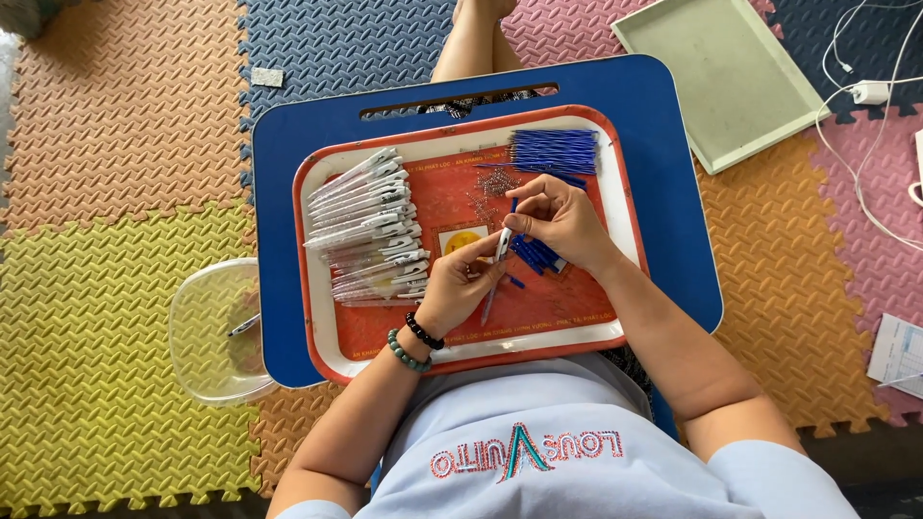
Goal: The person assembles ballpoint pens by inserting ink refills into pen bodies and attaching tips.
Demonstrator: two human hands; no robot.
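Pen barrel (499, 252) — clear, slanted over the red tray (538, 317) — is held between both hands. Left hand (460, 286), wrist bent with bead bracelets, has its fingers curled around the barrel's lower part; right hand (560, 216) has its fingers pinching a blue refill (513, 206) at the top end. Tray rests on a blue lap worktop (673, 192) above coloured foam floor mats (115, 144). Assembled pens (370, 226) lie stacked left, blue refills (554, 150) upper right — a clear bowl (216, 332) sits beside.
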